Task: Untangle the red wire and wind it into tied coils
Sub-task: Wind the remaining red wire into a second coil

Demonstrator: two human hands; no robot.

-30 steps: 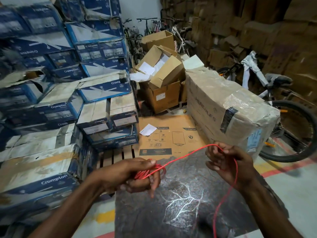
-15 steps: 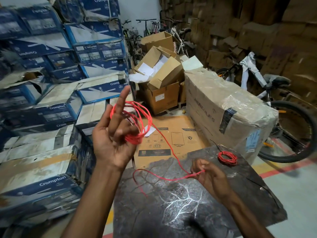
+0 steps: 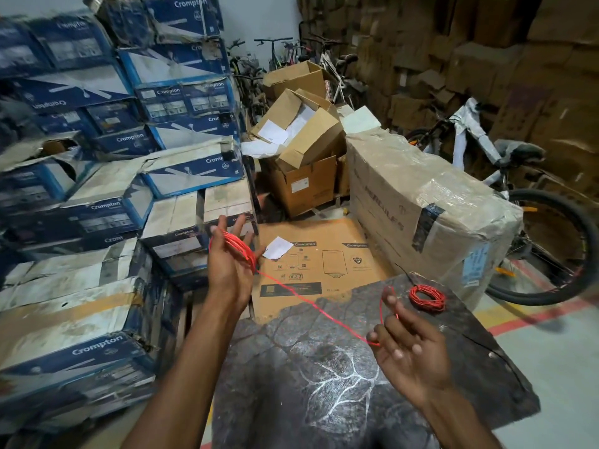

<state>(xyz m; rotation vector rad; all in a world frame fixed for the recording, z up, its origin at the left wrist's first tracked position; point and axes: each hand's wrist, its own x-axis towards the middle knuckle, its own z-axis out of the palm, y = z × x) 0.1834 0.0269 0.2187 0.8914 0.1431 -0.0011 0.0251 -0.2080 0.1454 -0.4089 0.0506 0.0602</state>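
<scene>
Red wire loops point(image 3: 238, 249) hang around my left hand point(image 3: 230, 270), which is raised palm-up over the carton edge with its fingers spread and fairly straight. From the loops a single red strand point(image 3: 311, 304) runs taut down to my right hand point(image 3: 408, 351) above the dark slab point(image 3: 324, 400). My right hand pinches the strand at its fingertips, and a short bend of wire rises above the fingers. A small wound red coil point(image 3: 426, 298) lies on the slab's far right corner, just beyond my right hand.
Stacked blue-and-white cartons point(image 3: 97, 222) fill the left. A flat brown carton point(image 3: 324, 260) lies beyond the slab, with a large wrapped box point(image 3: 421, 202) and a bicycle point(image 3: 534, 238) to the right. Open brown boxes point(image 3: 301, 150) stand behind.
My left hand has come down from its raised position with the loops still around it. My right hand has moved right and nearer, drawing the strand taut.
</scene>
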